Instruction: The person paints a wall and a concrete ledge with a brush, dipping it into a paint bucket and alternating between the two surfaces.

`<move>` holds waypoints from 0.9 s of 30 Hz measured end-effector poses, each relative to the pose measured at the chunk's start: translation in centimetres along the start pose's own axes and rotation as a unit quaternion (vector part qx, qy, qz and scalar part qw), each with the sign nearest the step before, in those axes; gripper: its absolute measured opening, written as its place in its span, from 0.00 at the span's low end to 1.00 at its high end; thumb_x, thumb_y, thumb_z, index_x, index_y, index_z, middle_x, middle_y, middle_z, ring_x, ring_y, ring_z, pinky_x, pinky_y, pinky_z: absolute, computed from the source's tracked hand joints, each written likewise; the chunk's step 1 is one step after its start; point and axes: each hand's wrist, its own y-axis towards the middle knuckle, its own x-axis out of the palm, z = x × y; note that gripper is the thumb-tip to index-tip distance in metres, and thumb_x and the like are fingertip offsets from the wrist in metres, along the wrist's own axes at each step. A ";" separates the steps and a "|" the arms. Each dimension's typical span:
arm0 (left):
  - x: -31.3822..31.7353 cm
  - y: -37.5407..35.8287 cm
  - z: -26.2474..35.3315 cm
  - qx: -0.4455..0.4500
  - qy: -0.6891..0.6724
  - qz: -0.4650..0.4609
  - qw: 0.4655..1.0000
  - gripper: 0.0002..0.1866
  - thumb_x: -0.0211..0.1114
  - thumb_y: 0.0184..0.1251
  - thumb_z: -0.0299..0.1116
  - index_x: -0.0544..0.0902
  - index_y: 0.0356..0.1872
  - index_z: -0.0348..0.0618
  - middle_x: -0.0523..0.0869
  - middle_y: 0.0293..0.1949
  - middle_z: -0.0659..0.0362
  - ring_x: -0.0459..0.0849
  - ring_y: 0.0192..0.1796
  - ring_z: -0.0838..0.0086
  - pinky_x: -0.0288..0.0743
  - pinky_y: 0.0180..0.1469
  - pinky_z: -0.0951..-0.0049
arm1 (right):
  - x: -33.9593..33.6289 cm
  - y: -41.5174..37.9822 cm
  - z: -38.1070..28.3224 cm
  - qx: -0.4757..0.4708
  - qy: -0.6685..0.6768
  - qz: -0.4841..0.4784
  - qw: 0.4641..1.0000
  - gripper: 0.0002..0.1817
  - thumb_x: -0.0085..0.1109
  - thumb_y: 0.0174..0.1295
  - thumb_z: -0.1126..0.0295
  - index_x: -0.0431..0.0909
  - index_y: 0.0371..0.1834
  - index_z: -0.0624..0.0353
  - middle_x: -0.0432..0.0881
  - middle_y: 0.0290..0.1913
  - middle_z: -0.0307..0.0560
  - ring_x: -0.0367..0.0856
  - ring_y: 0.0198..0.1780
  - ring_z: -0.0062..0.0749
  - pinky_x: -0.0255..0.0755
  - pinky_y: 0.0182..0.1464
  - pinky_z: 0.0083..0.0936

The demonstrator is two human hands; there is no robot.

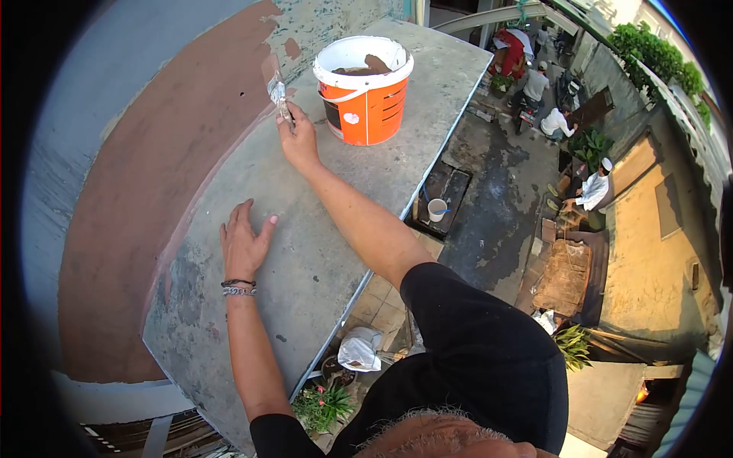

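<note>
My right hand [300,140] grips a paintbrush [276,90] by its handle, bristles up against the brown-painted wall [153,221]. The brush's metal band is smeared with pale paint. Just right of that hand, an orange and white paint bucket [372,107] stands upright on a grey concrete ledge [305,252], with brown paint inside and its white handle hanging down in front. My left hand [246,243] rests on the ledge with its fingers spread, holding nothing. Bracelets circle the left wrist.
The ledge's outer edge drops to an alley [496,221] far below. Down there are people, a motorcycle [527,114], a seated person in white [594,191], a white pail [437,210] and plants [324,408]. Patchy turquoise paint [328,23] covers the wall behind the bucket.
</note>
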 end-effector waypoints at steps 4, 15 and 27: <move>3.7 1.7 3.6 0.089 0.122 0.005 0.989 0.37 0.65 0.60 0.58 0.73 0.63 0.41 0.73 0.62 0.45 0.69 0.67 0.53 0.47 0.73 0.41 | 0.2 0.7 2.0 -0.022 -0.028 0.023 0.999 0.22 0.54 0.64 0.73 0.71 0.63 0.65 0.79 0.51 0.56 0.79 0.49 0.39 0.73 0.52 0.32; 4.4 2.2 3.2 0.048 0.046 0.015 0.998 0.43 0.64 0.56 0.64 0.70 0.64 0.40 0.68 0.63 0.47 0.62 0.70 0.54 0.43 0.72 0.36 | -0.1 4.2 -2.7 0.157 0.219 -0.048 0.962 0.26 0.54 0.65 0.78 0.61 0.67 0.59 0.74 0.46 0.41 0.74 0.36 0.22 0.75 0.26 0.19; 4.7 2.4 2.6 0.048 0.035 0.007 0.998 0.45 0.61 0.57 0.68 0.69 0.64 0.40 0.66 0.66 0.44 0.59 0.72 0.53 0.41 0.72 0.34 | 5.9 19.7 1.7 0.046 -0.191 0.092 0.976 0.23 0.52 0.63 0.70 0.72 0.62 0.61 0.78 0.52 0.64 0.78 0.55 0.57 0.69 0.58 0.46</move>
